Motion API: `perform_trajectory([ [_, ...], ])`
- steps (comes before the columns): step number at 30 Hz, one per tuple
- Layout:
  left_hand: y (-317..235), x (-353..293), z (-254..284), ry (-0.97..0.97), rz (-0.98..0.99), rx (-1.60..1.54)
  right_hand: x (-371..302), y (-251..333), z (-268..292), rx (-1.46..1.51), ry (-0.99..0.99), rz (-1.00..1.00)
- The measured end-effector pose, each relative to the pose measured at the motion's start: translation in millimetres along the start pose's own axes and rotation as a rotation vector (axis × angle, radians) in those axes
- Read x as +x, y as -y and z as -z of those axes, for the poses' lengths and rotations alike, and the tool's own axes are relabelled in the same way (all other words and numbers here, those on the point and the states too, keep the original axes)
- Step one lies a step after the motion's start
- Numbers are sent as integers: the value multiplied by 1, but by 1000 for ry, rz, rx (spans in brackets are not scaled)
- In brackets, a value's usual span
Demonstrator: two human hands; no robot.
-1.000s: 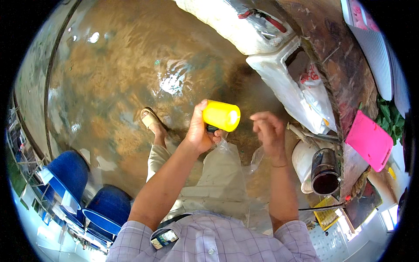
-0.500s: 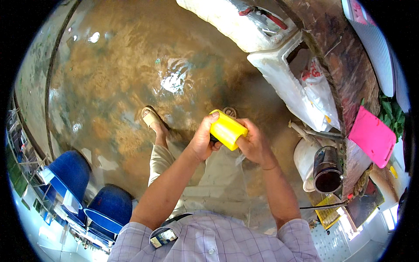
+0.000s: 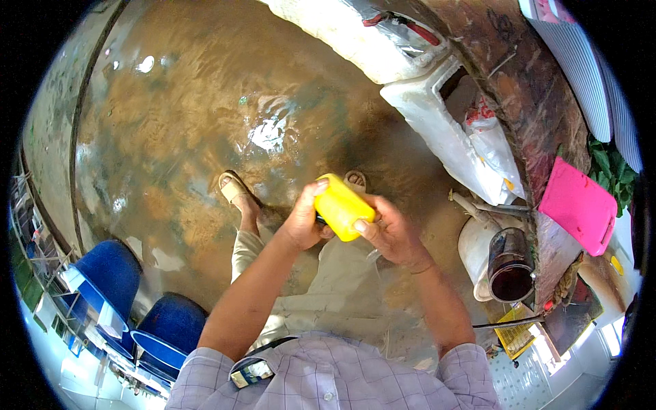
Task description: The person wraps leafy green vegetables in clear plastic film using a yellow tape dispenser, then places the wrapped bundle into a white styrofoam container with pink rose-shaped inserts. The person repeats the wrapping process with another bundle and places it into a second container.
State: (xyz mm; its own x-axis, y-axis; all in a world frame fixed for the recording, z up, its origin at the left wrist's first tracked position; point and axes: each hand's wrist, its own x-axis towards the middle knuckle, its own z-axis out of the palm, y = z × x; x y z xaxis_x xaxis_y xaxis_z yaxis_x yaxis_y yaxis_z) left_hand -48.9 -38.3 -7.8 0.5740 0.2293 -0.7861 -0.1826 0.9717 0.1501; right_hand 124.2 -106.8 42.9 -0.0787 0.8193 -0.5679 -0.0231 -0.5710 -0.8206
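Note:
A smooth, bright yellow cylinder (image 3: pixel 340 209) is held tilted in front of my body, between both hands. My left hand (image 3: pixel 305 213) grips its upper left end, with the thumb on top and the fingers curled underneath. A small dark part shows beneath the cylinder by the left fingers; what it is I cannot make out. At the lower right end my right hand (image 3: pixel 394 232) is closed on the cylinder, its thumb pressed against the end and its index finger along the far side. The cylinder's underside is hidden.
Wet brown floor (image 3: pixel 184 137) lies around my sandalled feet. To the right are white foam boxes (image 3: pixel 430 116), red-handled pliers (image 3: pixel 410 29), a dark metal can (image 3: pixel 510 263) and a pink board (image 3: pixel 577 205). Blue tubs (image 3: pixel 106 277) stand at the lower left.
The cylinder and both hands have shifted slightly left. My right thumb has come onto the cylinder's near end, and the cylinder has turned a little.

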Motion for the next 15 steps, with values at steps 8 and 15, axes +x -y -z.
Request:
perform_trajectory([
  [8,3,3,-2,-100,58,109,3,-17,15,58,-28,-3],
  [15,-1,21,-31,95,56,201,17,-23,112,66,-395,151],
])
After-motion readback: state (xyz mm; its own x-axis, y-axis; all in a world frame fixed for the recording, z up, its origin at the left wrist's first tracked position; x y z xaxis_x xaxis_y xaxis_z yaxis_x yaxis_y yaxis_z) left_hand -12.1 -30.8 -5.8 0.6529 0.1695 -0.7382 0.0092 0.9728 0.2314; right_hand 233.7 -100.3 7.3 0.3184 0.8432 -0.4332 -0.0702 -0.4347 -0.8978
